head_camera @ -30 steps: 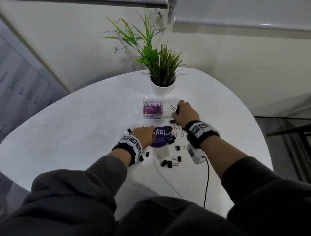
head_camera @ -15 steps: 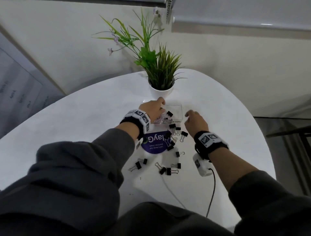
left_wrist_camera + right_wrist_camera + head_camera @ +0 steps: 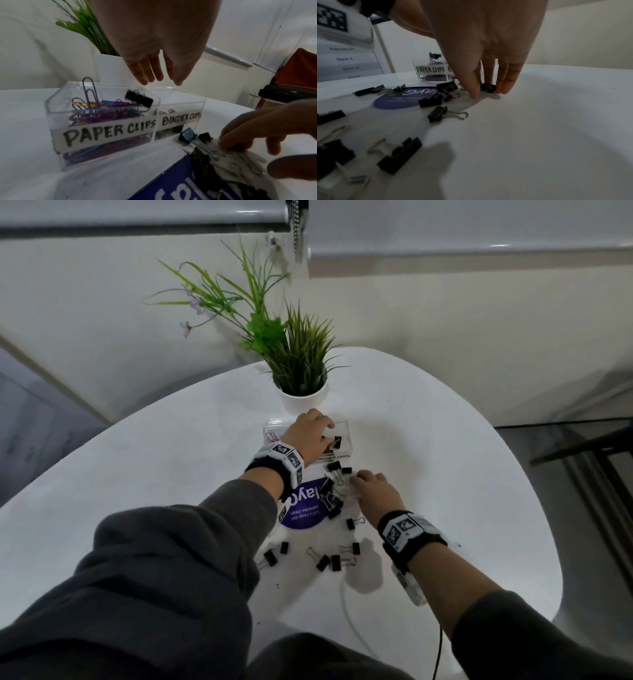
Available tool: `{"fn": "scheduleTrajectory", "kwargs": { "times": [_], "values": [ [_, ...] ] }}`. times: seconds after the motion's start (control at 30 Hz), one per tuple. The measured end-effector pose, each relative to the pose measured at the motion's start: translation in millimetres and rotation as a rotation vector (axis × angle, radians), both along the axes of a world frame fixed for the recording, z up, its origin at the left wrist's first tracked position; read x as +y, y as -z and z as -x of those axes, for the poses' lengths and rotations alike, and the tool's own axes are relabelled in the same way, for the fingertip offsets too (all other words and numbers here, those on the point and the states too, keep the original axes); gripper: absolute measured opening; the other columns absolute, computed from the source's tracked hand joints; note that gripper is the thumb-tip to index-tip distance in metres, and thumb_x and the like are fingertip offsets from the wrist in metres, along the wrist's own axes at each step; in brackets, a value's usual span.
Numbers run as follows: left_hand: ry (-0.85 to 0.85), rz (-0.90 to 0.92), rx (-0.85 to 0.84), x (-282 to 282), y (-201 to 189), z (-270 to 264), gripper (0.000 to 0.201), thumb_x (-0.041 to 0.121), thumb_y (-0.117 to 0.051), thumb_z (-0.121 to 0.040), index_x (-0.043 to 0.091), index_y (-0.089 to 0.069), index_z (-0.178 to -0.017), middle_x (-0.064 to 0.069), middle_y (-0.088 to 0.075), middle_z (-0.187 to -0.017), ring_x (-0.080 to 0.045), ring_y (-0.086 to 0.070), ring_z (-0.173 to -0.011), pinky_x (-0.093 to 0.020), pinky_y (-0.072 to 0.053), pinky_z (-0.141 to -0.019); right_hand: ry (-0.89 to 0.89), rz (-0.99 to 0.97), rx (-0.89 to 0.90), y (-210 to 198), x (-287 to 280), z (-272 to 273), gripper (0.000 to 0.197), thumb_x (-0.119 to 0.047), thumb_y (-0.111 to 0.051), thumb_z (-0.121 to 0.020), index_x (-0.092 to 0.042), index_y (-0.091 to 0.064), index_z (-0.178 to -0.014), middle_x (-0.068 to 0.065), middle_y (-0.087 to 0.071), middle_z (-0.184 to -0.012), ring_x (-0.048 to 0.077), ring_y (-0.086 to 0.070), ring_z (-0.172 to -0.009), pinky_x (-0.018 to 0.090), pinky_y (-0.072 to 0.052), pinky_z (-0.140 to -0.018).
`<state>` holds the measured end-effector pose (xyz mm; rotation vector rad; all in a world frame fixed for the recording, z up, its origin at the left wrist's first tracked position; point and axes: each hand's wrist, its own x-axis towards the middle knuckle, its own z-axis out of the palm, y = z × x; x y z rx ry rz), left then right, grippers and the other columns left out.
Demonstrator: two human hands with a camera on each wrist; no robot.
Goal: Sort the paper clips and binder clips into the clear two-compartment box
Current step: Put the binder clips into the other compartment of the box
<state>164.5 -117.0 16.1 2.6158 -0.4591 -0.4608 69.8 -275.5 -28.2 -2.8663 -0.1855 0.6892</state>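
The clear two-compartment box (image 3: 109, 131) stands labelled PAPER CLIPS and BINDER CLIPS, with coloured paper clips (image 3: 101, 111) in its left half. My left hand (image 3: 159, 75) hovers over the box (image 3: 347, 440) with straight, spread fingers and holds nothing. Just below it a blurred black binder clip (image 3: 139, 99) is at the box's top, near the divider. My right hand (image 3: 489, 93) is down on the table just in front of the box. Its thumb and fingers pinch a black binder clip (image 3: 488, 87) that lies on the table.
Several loose black binder clips (image 3: 329, 559) lie scattered around a round purple sticker (image 3: 305, 508) on the white table. A potted plant (image 3: 301, 398) stands right behind the box. A white cable (image 3: 352, 621) runs toward the near table edge.
My left hand rose from the table beside the sticker to the box and let go of a binder clip. My right hand came back from the box to the clips in front of it.
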Motion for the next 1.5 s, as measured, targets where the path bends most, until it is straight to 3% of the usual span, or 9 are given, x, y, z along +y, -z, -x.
{"fn": "scheduleTrajectory", "kwargs": {
  "times": [0.13,0.3,0.4,0.57,0.73,0.87,1.0,1.37,1.5],
  "values": [
    [0.063,-0.031,-0.243,1.0,-1.1,10.6,0.027,0.019,-0.046,-0.093,0.012,-0.059,-0.116,-0.007,-0.056,-0.12,-0.025,-0.052,-0.11,-0.037,-0.045,-0.094,0.081,-0.038,0.0,9.7,4.3,-3.0,0.034,0.002,-0.043,-0.09,-0.007,-0.049,-0.122,0.014,-0.048,-0.123,0.031,-0.052,-0.108,0.036,-0.048,-0.081],
    [0.404,-0.206,-0.111,-1.2,34.3,56.7,0.035,0.022,-0.046,-0.094,0.01,-0.052,-0.127,-0.01,-0.051,-0.129,-0.027,-0.05,-0.117,-0.038,-0.049,-0.089,0.138,-0.108,-0.004,11.2,1.0,-13.7,0.019,-0.007,-0.046,-0.087,-0.003,-0.05,-0.106,0.016,-0.051,-0.113,0.033,-0.058,-0.095,0.032,-0.037,-0.067],
    [0.256,-0.286,-0.045,2.1,53.5,69.7,0.045,0.014,-0.046,-0.096,0.014,-0.039,-0.14,-0.011,-0.037,-0.145,-0.03,-0.039,-0.13,-0.039,-0.045,-0.1,0.12,-0.083,0.028,6.2,-1.9,-15.8,0.012,-0.008,-0.044,-0.089,-0.007,-0.048,-0.101,0.017,-0.057,-0.111,0.032,-0.059,-0.093,0.032,-0.036,-0.068],
    [0.188,-0.279,-0.026,5.1,61.4,75.0,0.041,0.0,-0.049,-0.091,0.009,-0.046,-0.131,-0.013,-0.042,-0.13,-0.03,-0.045,-0.117,-0.039,-0.051,-0.088,0.258,-0.165,0.053,1.0,-2.8,-15.6,0.036,-0.003,-0.039,-0.09,-0.01,-0.044,-0.125,0.016,-0.058,-0.114,0.033,-0.058,-0.094,0.033,-0.04,-0.071],
    [0.028,-0.172,0.044,12.4,55.0,77.4,0.021,0.003,-0.049,-0.089,0.001,-0.054,-0.11,-0.015,-0.042,-0.123,-0.031,-0.051,-0.104,-0.042,-0.051,-0.084,0.412,-0.174,0.025,5.5,-0.2,-18.7,0.024,-0.002,-0.034,-0.093,-0.011,-0.037,-0.071,0.014,-0.045,-0.092,0.025,-0.044,-0.08,0.031,-0.032,-0.07],
    [0.043,-0.161,0.078,15.9,48.5,78.8,0.032,-0.009,-0.047,-0.083,0.005,-0.052,-0.112,-0.013,-0.045,-0.124,-0.029,-0.047,-0.109,-0.037,-0.047,-0.084,0.499,-0.273,-0.005,3.0,3.1,-20.8,0.025,0.004,-0.033,-0.088,-0.007,-0.046,-0.106,0.015,-0.051,-0.115,0.029,-0.053,-0.084,0.033,-0.037,-0.07],
    [0.221,-0.273,0.154,13.2,46.5,83.3,0.048,0.018,-0.056,-0.088,0.014,-0.04,-0.133,-0.012,-0.04,-0.132,-0.031,-0.045,-0.119,-0.042,-0.048,-0.089,0.392,-0.165,0.001,1.4,12.7,-17.9,0.04,-0.025,-0.035,-0.097,-0.021,-0.039,-0.136,0.01,-0.043,-0.136,0.033,-0.061,-0.102,0.037,-0.048,-0.08],
    [0.243,-0.351,0.059,11.8,55.1,88.8,0.04,0.03,-0.048,-0.095,0.004,-0.043,-0.126,-0.014,-0.043,-0.13,-0.031,-0.048,-0.115,-0.039,-0.045,-0.085,0.242,-0.047,0.0,9.5,21.1,-19.2,0.019,-0.015,-0.046,-0.092,-0.005,-0.047,-0.107,0.015,-0.057,-0.113,0.034,-0.062,-0.097,0.032,-0.038,-0.067],
    [0.167,-0.275,0.14,12.5,46.4,83.4,0.034,0.019,-0.043,-0.097,0.003,-0.04,-0.127,-0.02,-0.061,-0.111,-0.033,-0.059,-0.098,-0.041,-0.047,-0.081,0.229,-0.065,0.018,5.1,13.6,-14.7,0.012,-0.013,-0.042,-0.091,-0.009,-0.035,-0.101,0.009,-0.056,-0.078,0.031,-0.056,-0.075,0.029,-0.034,-0.056]
  ]
}}
